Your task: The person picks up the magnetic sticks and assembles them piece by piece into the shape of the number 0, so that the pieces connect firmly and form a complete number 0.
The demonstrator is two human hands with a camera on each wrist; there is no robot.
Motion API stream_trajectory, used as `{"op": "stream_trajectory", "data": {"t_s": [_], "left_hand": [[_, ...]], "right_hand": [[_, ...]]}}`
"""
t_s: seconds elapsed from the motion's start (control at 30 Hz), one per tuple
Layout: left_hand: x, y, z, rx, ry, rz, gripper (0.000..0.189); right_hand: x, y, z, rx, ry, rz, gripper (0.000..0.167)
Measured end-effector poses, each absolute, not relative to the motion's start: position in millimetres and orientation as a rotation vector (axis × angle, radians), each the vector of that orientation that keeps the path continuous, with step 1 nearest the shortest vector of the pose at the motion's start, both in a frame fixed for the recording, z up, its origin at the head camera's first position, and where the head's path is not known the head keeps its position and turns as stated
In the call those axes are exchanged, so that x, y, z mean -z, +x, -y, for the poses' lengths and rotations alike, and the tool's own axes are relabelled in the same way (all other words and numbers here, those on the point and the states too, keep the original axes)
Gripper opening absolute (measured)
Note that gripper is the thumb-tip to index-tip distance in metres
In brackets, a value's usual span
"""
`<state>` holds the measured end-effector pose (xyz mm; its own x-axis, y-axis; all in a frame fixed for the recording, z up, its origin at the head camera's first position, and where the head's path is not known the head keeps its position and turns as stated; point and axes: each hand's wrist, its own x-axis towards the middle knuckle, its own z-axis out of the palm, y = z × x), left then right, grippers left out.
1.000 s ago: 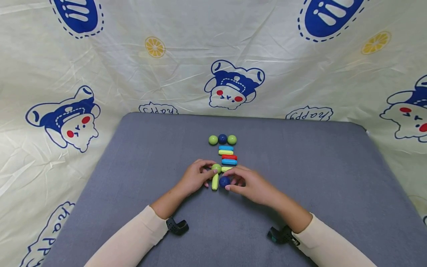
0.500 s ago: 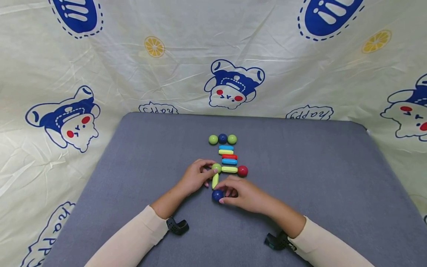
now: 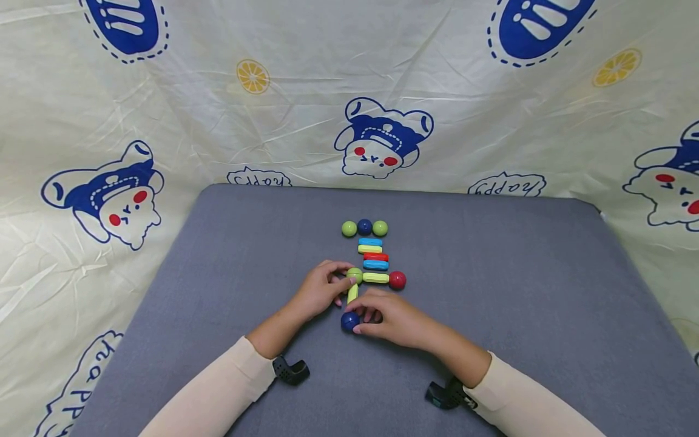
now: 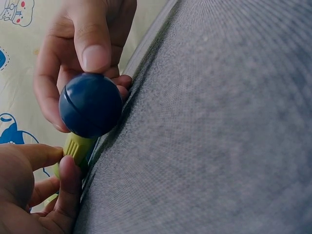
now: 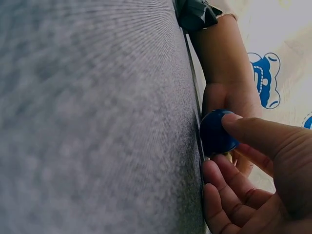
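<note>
My left hand [image 3: 321, 290] holds a light green ball [image 3: 354, 275] between thumb and fingers. From that ball one yellow-green rod [image 3: 375, 278] runs right to a red ball [image 3: 397, 280]. A second yellow-green rod [image 3: 352, 294] points toward me. At its near end, my right hand [image 3: 394, 317] pinches a dark blue ball [image 3: 349, 321] with thumb and fingers. In the left wrist view the blue ball [image 4: 90, 105] meets the end of the ribbed rod [image 4: 77, 146]. The right wrist view shows the thumb on the blue ball [image 5: 217, 131], the rod mostly hidden behind it.
Beyond the hands, a red rod [image 3: 375, 257], blue rods [image 3: 375, 265] and another yellow-green rod [image 3: 370, 249] lie stacked in parallel. Farther back a dark blue ball [image 3: 364, 227] sits between two green balls [image 3: 349, 229]. All rest on a grey cloth-covered table [image 3: 491, 273].
My right hand has carried the blue ball from the near rod's right side to its near end, uncovering the red ball and the sideways rod. The left hand has stayed in place.
</note>
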<state>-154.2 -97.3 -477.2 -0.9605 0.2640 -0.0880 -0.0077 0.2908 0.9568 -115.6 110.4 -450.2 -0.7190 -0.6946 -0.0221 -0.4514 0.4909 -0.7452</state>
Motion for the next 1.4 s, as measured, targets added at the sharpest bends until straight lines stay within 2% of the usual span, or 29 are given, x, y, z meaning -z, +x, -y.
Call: {"op": "stream_trajectory", "data": {"t_s": [1.4], "left_hand": [[476.6,-153.4,97.1,-1.708,0.222,-2.331,0.029]], "right_hand": [[450.0,-126.1,-120.2,1.28,-0.876,-2.368,0.035]]}}
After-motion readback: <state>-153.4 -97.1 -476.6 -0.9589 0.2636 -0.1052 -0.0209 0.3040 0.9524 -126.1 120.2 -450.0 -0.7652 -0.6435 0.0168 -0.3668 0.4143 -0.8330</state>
